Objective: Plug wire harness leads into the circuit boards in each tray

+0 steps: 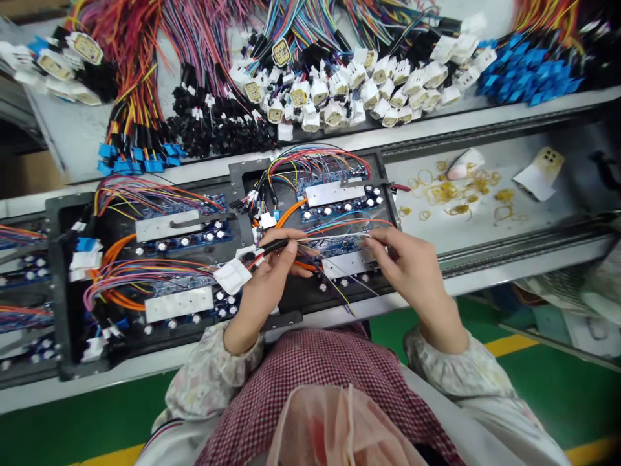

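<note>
My left hand (272,278) is closed around the black sleeve of a wire harness (274,246), whose white connector (233,276) sticks out to the left. Several loose wires fan out from the sleeve to the right and downward. Between thumb and fingertips my right hand (405,262) pinches a white wire (339,237) of this harness, drawn out straight. Both hands are above the lower circuit board (347,265) in a black tray (385,175). Above it in the same tray lies the upper circuit board (334,194), with wires attached along its edge.
A second black tray (55,259) with two wired boards stands to the left. Bundles of harnesses with white connectors (334,116) and blue connectors (531,71) lie on the shelf behind. Yellow rubber bands (444,191) are scattered on the bench to the right.
</note>
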A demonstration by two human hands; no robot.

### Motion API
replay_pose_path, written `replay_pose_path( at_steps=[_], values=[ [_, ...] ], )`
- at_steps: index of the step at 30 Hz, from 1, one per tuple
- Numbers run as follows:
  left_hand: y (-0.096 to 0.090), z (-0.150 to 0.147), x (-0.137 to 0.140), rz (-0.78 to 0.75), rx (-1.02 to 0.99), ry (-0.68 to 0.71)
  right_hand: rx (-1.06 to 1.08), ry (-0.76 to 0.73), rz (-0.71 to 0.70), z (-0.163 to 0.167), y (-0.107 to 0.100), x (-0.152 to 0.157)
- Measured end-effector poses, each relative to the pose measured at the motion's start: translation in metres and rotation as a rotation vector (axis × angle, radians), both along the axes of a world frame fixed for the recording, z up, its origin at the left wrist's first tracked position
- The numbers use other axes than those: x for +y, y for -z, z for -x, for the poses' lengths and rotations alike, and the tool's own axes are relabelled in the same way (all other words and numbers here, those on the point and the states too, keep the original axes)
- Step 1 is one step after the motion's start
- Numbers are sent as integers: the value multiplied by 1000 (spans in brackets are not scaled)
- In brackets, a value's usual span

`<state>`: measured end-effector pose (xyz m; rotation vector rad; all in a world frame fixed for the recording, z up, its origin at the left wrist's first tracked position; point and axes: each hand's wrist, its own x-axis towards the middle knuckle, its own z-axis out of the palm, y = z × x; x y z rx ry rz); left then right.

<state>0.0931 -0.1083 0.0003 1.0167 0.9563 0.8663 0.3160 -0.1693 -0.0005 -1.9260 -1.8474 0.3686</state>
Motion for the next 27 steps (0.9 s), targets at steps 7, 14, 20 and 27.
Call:
replay_pose_path(
  at_steps=[7,14,20,27],
  values=[
    [1,3,-1,-3,33,19,-18,-30,114,-1,17,18],
    [-5,3,-3,-58,97,40,18,-43,158,-2,15,19],
    [-2,3,-2,-158,140,39,-51,-21,148,-1,15,19],
    [-1,3,-1,-176,113,46,-10,-60,151,-3,12,19]
  ],
)
